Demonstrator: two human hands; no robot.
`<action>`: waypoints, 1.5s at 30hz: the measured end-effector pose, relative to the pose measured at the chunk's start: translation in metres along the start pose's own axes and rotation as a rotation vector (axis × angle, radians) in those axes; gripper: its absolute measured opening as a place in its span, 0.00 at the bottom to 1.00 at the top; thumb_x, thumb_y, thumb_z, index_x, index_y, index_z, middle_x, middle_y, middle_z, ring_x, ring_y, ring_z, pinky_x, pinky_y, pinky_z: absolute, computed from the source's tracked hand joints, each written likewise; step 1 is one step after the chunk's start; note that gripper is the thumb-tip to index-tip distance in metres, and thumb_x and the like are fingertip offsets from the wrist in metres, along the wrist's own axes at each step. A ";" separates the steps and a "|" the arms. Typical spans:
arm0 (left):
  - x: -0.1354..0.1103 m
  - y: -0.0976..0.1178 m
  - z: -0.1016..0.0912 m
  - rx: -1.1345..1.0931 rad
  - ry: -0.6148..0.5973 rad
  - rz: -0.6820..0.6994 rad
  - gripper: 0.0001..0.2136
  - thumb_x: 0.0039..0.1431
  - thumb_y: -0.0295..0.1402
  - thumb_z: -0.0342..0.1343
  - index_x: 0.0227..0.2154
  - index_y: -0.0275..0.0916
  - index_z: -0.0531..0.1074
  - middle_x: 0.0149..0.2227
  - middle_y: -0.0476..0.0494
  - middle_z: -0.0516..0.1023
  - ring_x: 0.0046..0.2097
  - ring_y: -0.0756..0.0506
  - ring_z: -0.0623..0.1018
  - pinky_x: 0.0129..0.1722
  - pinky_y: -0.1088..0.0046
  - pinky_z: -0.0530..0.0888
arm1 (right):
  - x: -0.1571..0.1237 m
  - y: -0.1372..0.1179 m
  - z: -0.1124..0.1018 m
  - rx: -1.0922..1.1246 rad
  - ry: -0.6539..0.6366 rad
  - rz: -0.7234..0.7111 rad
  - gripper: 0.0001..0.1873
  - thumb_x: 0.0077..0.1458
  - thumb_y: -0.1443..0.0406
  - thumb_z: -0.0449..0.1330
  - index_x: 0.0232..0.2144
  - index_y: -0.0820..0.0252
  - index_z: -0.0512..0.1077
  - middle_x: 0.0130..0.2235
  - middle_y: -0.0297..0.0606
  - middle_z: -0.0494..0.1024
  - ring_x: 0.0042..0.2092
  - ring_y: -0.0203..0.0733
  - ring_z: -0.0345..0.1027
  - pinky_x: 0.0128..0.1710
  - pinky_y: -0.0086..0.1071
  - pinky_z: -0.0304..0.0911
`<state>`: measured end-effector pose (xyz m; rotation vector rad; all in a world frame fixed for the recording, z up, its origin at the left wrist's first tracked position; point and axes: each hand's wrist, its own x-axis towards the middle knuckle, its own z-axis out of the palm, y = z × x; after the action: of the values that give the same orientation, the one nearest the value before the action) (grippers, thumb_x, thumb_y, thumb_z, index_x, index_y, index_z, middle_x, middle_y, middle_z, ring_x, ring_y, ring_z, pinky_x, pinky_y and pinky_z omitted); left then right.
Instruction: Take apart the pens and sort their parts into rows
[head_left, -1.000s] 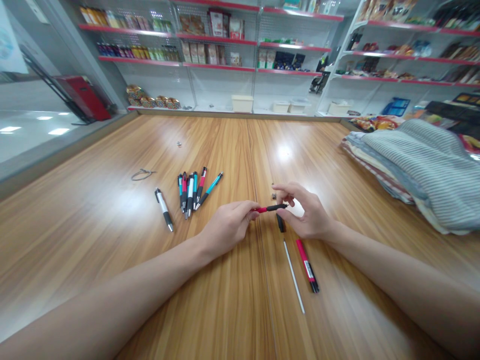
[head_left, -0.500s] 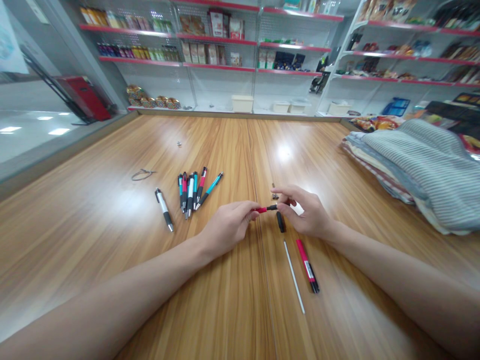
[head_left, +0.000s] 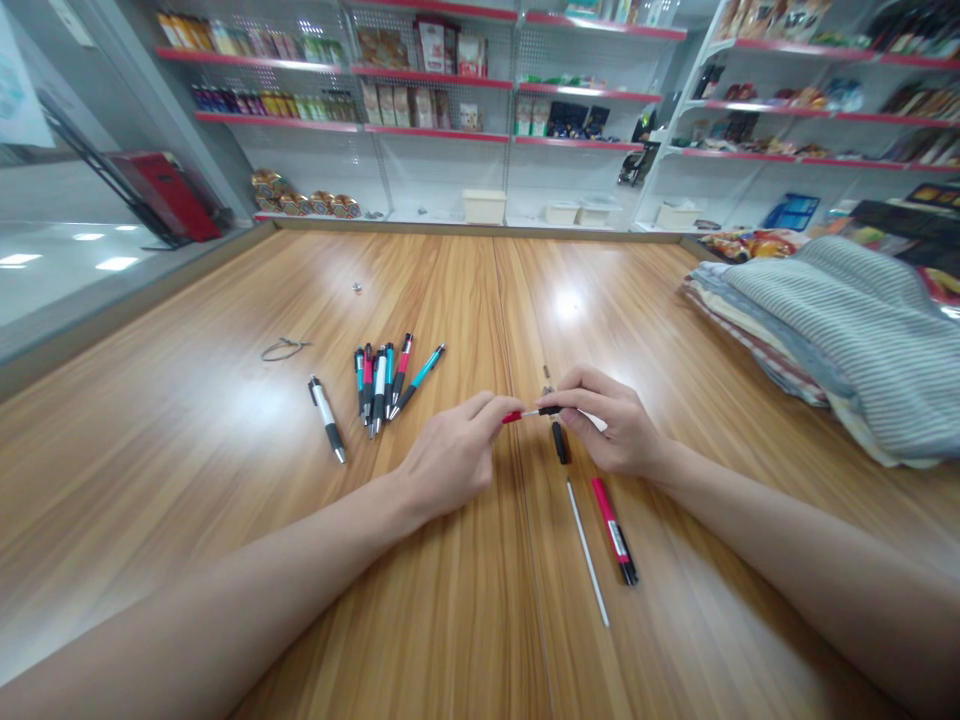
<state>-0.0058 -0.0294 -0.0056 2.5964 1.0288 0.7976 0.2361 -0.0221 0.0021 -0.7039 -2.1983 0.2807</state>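
Over the middle of the wooden table [head_left: 225, 500], my left hand [head_left: 450, 455] pinches the red end of a small pen part [head_left: 531, 412]. My right hand [head_left: 611, 425] pinches its black end, and a pale gap shows between the two halves. Below my right hand lie a black pen cap piece [head_left: 559, 443], a white refill tube [head_left: 587, 551] and a red pen barrel [head_left: 615, 530]. A tiny spring or tip [head_left: 547, 378] rests just beyond my fingers.
A bundle of several pens [head_left: 386, 378] lies to the left, with a white and black pen [head_left: 328, 418] beside it and a rubber band [head_left: 283, 349] farther left. Folded cloths [head_left: 840, 330] are stacked at the right. Stocked shelves [head_left: 450, 110] line the back.
My hands have drawn slightly apart, pulling the red and black halves so a pale middle section shows. My right fingers have closed tighter over the black end.
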 end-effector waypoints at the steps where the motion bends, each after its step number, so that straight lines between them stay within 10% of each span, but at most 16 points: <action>1: 0.000 0.002 -0.001 0.011 -0.005 -0.013 0.17 0.60 0.21 0.45 0.50 0.38 0.66 0.41 0.42 0.72 0.39 0.46 0.75 0.39 0.70 0.73 | 0.000 0.000 0.000 -0.003 0.001 -0.001 0.18 0.59 0.73 0.54 0.50 0.59 0.73 0.38 0.43 0.70 0.39 0.41 0.68 0.37 0.36 0.67; 9: 0.001 0.007 -0.003 0.137 -0.066 -0.027 0.13 0.69 0.37 0.41 0.49 0.44 0.68 0.34 0.47 0.69 0.33 0.48 0.72 0.33 0.71 0.70 | 0.000 0.000 -0.001 0.010 0.019 -0.030 0.17 0.58 0.73 0.54 0.47 0.58 0.74 0.38 0.42 0.71 0.39 0.41 0.68 0.36 0.36 0.67; 34: 0.000 0.001 -0.003 0.053 0.043 -0.084 0.08 0.67 0.31 0.44 0.34 0.37 0.66 0.34 0.44 0.73 0.34 0.47 0.73 0.34 0.70 0.68 | -0.002 0.020 0.000 0.327 0.214 0.542 0.16 0.63 0.56 0.53 0.37 0.61 0.74 0.23 0.31 0.64 0.25 0.33 0.57 0.25 0.29 0.53; 45: 0.000 0.002 -0.004 0.028 0.062 -0.084 0.08 0.67 0.30 0.44 0.34 0.38 0.66 0.34 0.44 0.73 0.34 0.47 0.73 0.34 0.70 0.68 | -0.002 0.013 0.002 0.028 0.153 0.475 0.11 0.56 0.58 0.62 0.35 0.61 0.75 0.29 0.37 0.79 0.28 0.36 0.71 0.28 0.29 0.66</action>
<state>-0.0072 -0.0302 -0.0011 2.5472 1.1672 0.8540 0.2406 -0.0129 -0.0058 -1.1893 -1.8580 0.4786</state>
